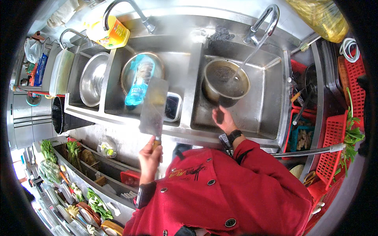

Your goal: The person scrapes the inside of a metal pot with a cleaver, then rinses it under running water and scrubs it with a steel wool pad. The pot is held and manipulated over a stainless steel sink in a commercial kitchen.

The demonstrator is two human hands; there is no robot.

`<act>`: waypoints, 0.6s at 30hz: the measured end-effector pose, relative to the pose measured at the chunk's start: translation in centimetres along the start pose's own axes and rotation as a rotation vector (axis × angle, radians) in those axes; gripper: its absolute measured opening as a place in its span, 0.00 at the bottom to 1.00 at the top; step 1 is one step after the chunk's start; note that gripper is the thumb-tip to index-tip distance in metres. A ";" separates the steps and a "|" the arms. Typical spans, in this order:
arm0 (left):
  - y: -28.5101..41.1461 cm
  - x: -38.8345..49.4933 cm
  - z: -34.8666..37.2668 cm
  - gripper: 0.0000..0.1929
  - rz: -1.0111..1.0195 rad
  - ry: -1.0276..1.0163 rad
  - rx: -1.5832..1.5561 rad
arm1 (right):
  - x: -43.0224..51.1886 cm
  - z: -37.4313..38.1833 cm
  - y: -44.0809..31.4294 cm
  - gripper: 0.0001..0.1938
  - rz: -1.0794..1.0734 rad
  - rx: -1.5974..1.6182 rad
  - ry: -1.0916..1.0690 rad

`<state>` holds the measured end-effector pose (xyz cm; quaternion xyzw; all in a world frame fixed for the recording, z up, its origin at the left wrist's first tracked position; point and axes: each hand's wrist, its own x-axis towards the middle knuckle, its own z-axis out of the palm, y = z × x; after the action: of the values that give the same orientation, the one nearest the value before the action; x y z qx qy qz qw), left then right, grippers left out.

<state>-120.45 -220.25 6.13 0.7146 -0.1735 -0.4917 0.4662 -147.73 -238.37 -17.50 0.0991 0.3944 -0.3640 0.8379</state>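
My left hand (pixel 150 156) grips the short wooden handle (pixel 156 142) of a Chinese cleaver. Its broad wet blade (pixel 153 106) points away from me, over the front rim of the middle sink basin. My right hand (pixel 227 121) is over the right basin (pixel 245 118), near the front side of a round metal pot (pixel 206 85). Its fingers are curled around a dark patch; whether that is a held thing or a gap cannot be told. Water from the right faucet (pixel 273 23) runs into the pot, which holds dark, cloudy liquid.
A blue plastic package (pixel 137 93) lies over a round metal pan (pixel 161 66) in the middle basin, beside a rectangular container (pixel 178 107). A metal bowl (pixel 94 79) stands in the left basin. A yellow jug (pixel 113 34) stands behind. Red baskets (pixel 330 147) are at right.
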 end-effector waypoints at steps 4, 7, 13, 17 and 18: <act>-0.1 -0.1 -0.4 0.24 -0.033 -0.002 -0.012 | 1.3 2.2 -1.9 0.10 0.048 0.249 -0.123; -0.2 0.0 -0.7 0.24 -0.044 -0.011 -0.017 | 1.7 4.1 -2.9 0.09 0.101 0.335 -0.228; -0.2 0.1 -1.4 0.24 -0.041 -0.012 -0.031 | -0.7 6.3 -6.4 0.09 0.238 0.405 -0.125; 0.0 0.4 -1.7 0.24 -0.012 -0.004 -0.031 | -1.7 7.0 -7.6 0.09 0.258 0.370 -0.031; 0.0 0.5 -1.8 0.24 -0.019 -0.003 -0.031 | -1.8 7.1 -7.7 0.09 0.263 0.375 -0.030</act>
<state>-118.67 -219.72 6.01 0.7082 -0.1596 -0.4997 0.4725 -149.64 -246.12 -10.46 0.2982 0.2909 -0.3203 0.8508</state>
